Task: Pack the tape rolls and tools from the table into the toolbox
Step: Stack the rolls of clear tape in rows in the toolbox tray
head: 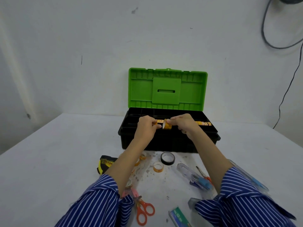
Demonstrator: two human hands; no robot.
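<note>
The black toolbox (168,143) stands open at the table's middle, its green lid (167,88) upright. Over its front tray, my right hand (183,124) pinches a small orange-printed tape roll (167,126). My left hand (146,126) is curled beside it and pinches something small and orange; what it is cannot be made out. More orange tape rolls (203,123) lie in a row in the tray. On the table lie a black tape roll (167,158), a clear-orange tape roll (158,166), a yellow-black tape measure (105,163), orange scissors (144,210) and a screwdriver (202,174).
A clear stapler (193,176) and a green staple box (178,216) lie front right. Pink scissors (130,192) show beside my left sleeve. More tape rolls (141,157) sit partly hidden under my left forearm. A cable (285,95) hangs down the wall at right.
</note>
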